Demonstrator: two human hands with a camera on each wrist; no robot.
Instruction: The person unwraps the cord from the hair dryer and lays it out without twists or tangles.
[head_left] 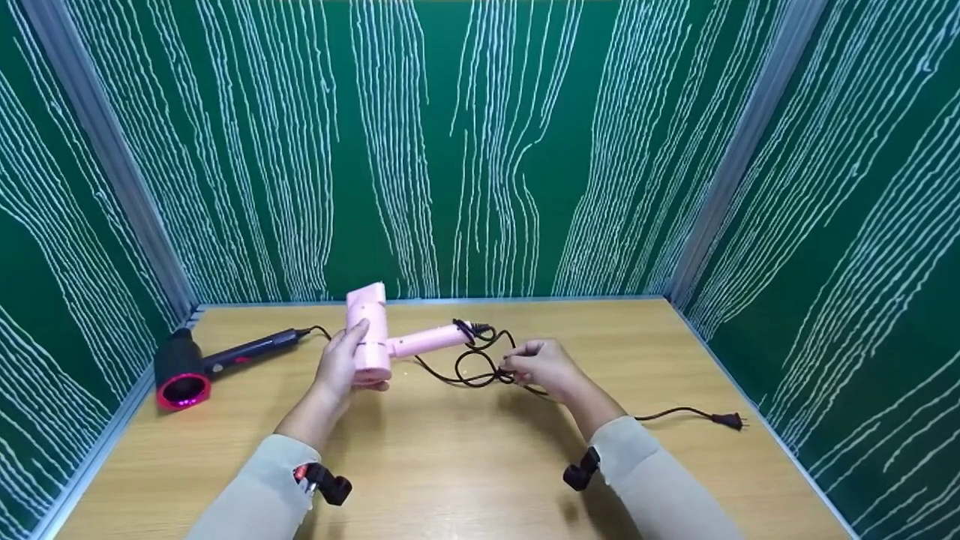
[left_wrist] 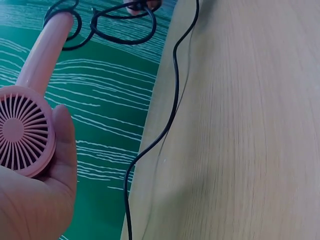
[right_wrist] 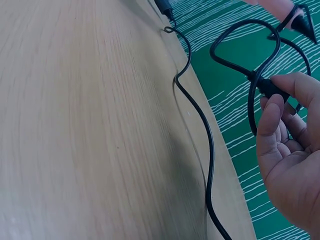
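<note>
My left hand (head_left: 339, 367) grips a pink hair dryer (head_left: 367, 322) round its barrel, above the table, with the handle pointing right. The dryer's slatted round vent (left_wrist: 12, 130) faces the left wrist camera. A black cord (head_left: 472, 381) hangs in loose loops from the handle's end. My right hand (head_left: 544, 367) pinches a black plug (right_wrist: 272, 89) on that cord between thumb and fingers, with a loop of cord beside it. Part of the plug is hidden by the fingers.
A dark hair dryer (head_left: 180, 371) with a glowing pink ring lies at the table's left. Its cord (left_wrist: 176, 75) runs across the wooden table (head_left: 450, 465) to a two-pin plug (head_left: 726, 421) at the right. Green walls (head_left: 285, 150) with white lines surround the table.
</note>
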